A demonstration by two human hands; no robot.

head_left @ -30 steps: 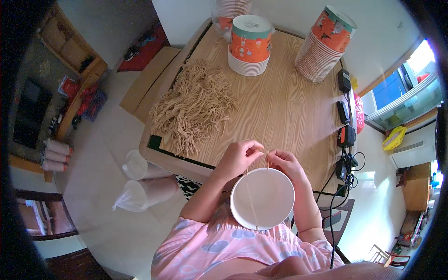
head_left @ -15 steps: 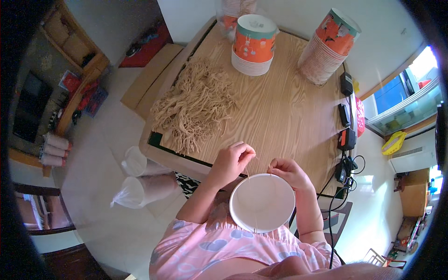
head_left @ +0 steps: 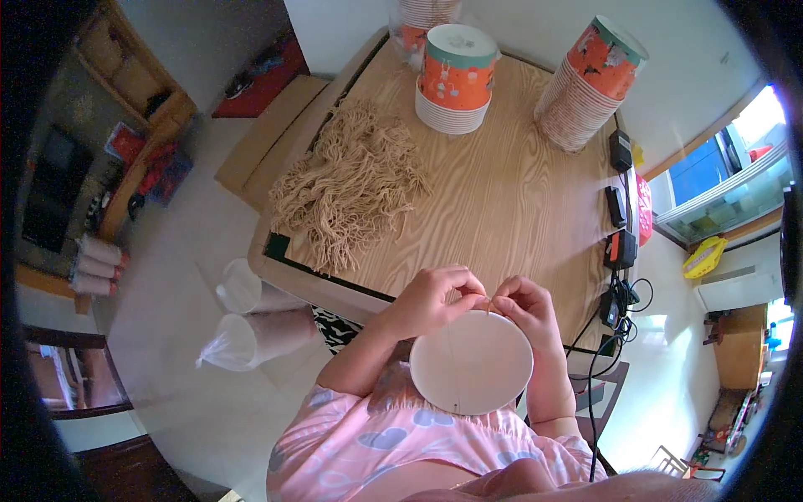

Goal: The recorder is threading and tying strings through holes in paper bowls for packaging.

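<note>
A white paper bucket [head_left: 473, 364] rests against my lap, its round mouth facing up toward me. At its far rim, my left hand [head_left: 443, 297] and my right hand [head_left: 525, 309] meet with fingertips pinched together. Between them runs a thin beige string [head_left: 489, 306], gripped by both hands at the rim. Part of it is hidden by my fingers. A fine strand lies down the inside of the bucket to a small spot at the near rim. Beyond my left hand, a heap of beige strings [head_left: 351, 188] spreads over the left of the wooden table [head_left: 493, 201].
Upside-down orange and green bucket stacks stand at the back middle [head_left: 456, 79] and back right [head_left: 590, 84]. Black adapters and cables [head_left: 619, 301] line the table's right edge. Bagged bucket stacks [head_left: 259, 339] lie on the floor at left, near a cardboard box [head_left: 272, 142].
My left hand has moved right and slightly down to meet my right hand at the bucket's far rim. The gap between the two hands has closed.
</note>
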